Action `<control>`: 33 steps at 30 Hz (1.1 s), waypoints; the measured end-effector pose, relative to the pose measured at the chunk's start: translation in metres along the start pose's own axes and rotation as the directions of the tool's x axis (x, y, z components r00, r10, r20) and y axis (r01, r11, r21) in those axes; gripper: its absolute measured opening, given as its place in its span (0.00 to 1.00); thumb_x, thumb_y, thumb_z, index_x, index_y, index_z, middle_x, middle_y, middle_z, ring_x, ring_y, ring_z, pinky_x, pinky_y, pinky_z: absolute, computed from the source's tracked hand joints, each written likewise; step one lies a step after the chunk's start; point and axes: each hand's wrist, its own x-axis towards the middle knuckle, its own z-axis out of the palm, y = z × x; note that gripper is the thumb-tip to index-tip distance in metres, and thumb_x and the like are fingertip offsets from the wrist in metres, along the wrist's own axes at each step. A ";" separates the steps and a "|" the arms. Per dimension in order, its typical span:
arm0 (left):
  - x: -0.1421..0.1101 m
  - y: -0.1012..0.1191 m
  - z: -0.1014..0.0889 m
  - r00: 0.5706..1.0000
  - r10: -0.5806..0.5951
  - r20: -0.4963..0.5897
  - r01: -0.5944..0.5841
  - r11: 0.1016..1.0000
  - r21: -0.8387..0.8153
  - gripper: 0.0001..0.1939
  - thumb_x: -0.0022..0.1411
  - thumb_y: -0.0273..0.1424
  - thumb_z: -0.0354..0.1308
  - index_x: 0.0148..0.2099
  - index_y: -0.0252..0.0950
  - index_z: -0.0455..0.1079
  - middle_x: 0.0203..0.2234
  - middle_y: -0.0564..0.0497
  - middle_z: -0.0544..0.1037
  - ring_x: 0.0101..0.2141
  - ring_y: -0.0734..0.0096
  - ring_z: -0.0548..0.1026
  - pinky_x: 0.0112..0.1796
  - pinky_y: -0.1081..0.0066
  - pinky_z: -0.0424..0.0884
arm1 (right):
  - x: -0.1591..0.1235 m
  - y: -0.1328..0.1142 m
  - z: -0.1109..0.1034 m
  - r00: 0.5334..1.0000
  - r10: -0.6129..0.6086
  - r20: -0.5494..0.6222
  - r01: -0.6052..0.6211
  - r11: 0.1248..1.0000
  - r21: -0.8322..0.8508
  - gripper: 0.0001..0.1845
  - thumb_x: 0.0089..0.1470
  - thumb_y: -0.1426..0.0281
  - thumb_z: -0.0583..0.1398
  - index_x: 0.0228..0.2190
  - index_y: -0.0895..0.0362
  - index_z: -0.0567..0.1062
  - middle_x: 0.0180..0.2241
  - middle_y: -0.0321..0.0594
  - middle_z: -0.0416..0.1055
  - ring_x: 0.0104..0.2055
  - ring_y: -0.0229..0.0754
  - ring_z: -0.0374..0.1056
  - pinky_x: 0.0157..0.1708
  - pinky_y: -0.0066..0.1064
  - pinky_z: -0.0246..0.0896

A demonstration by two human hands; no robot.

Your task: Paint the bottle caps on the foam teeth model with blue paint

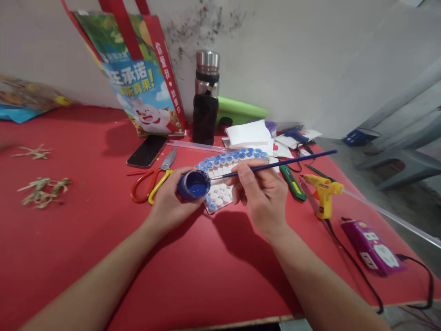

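My left hand (pixel 171 199) is closed around a small paint jar (pixel 197 185), tilted so the dark blue paint inside shows. In my right hand (pixel 262 195) is a slim paintbrush (pixel 292 161) with a dark blue handle, pinched near its metal collar. The brush tip is at the jar's right rim; whether it touches the rim I cannot tell. Below and behind both hands lies a white piece covered with small round pieces (pixel 220 195). Those along its far side are dabbed blue, while most near ones are white. My right hand hides part of it.
Scissors (pixel 154 180) and a phone (pixel 147 151) lie left of the jar. Behind stand a bottle (pixel 206 99) and a printed bag (pixel 138 78). At right are a green cutter (pixel 292 183), a yellow glue gun (pixel 324 193) and a purple power strip (pixel 372 248) with cables.
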 end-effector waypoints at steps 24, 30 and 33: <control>-0.003 0.000 0.000 0.996 0.079 0.052 -0.080 0.996 0.027 0.26 0.57 0.32 0.70 0.57 0.39 0.71 0.53 0.43 0.81 0.52 0.54 0.81 0.56 0.55 0.78 | 0.001 0.003 -0.001 0.997 0.051 -0.054 -0.052 0.998 -0.032 0.15 0.69 0.56 0.63 0.36 0.53 0.76 0.26 0.32 0.77 0.17 0.32 0.67 0.16 0.26 0.63; 0.000 0.001 -0.003 1.000 -0.025 0.017 0.026 0.999 -0.027 0.29 0.54 0.34 0.72 0.57 0.38 0.72 0.52 0.43 0.83 0.51 0.51 0.82 0.54 0.53 0.80 | 0.003 -0.001 -0.001 0.994 -0.019 -0.111 0.019 1.000 -0.003 0.13 0.70 0.58 0.63 0.35 0.53 0.75 0.25 0.31 0.76 0.16 0.32 0.66 0.15 0.26 0.60; 0.003 0.001 -0.010 0.998 -0.052 0.019 0.053 0.999 -0.013 0.32 0.51 0.36 0.74 0.58 0.39 0.74 0.55 0.41 0.82 0.56 0.44 0.81 0.59 0.46 0.77 | 0.005 0.001 -0.004 0.991 -0.042 -0.130 0.038 0.999 -0.036 0.13 0.71 0.58 0.62 0.37 0.53 0.75 0.26 0.32 0.76 0.17 0.32 0.68 0.15 0.27 0.61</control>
